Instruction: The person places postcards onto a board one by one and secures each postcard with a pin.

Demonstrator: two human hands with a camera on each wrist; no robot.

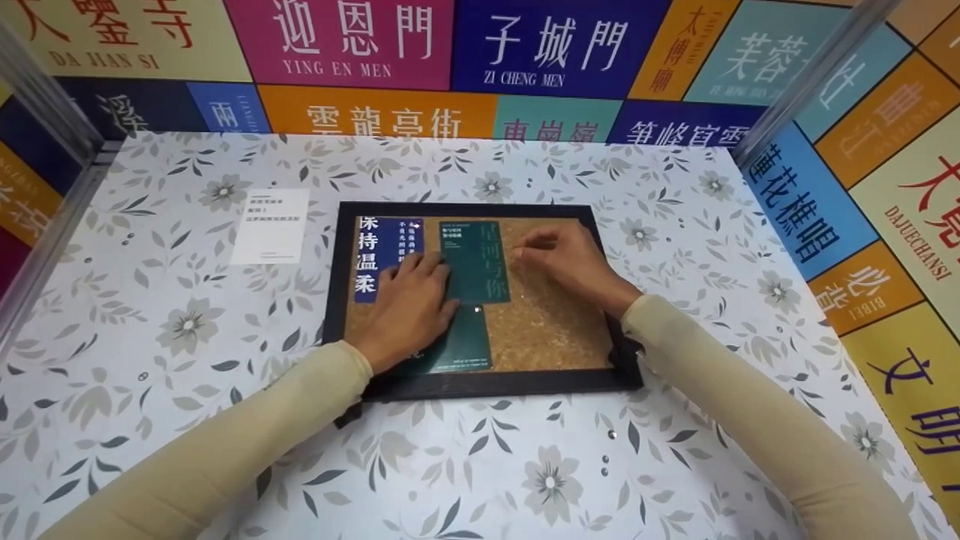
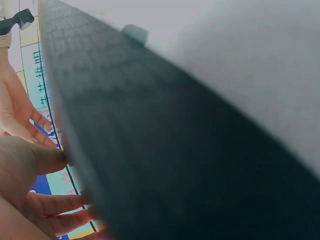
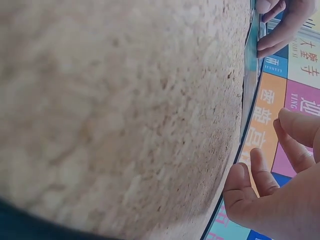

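Note:
My left hand (image 1: pixel 411 309) rests on the green cards on a cork board (image 1: pixel 551 330) with a black frame. Its fingers extend over the upper green card (image 1: pixel 474 259), and the thumb lies by the lower green card (image 1: pixel 461 346). A blue card (image 1: pixel 367 262) with white writing is at the board's left, partly under that hand. A small silver pin (image 1: pixel 478 308) shows where the green cards meet. Over the bare cork to the right, my right hand (image 1: pixel 574 262) has thumb and index fingertips together. A tiny dark speck shows there in the right wrist view, too small to identify.
A white printed card (image 1: pixel 271 226) lies on the flowered tabletop (image 1: pixel 187 420), left of the board. A few small silver pins (image 1: pixel 613 434) lie in front of it. Colourful lettered panels (image 1: pixel 345 45) stand along the back and right side.

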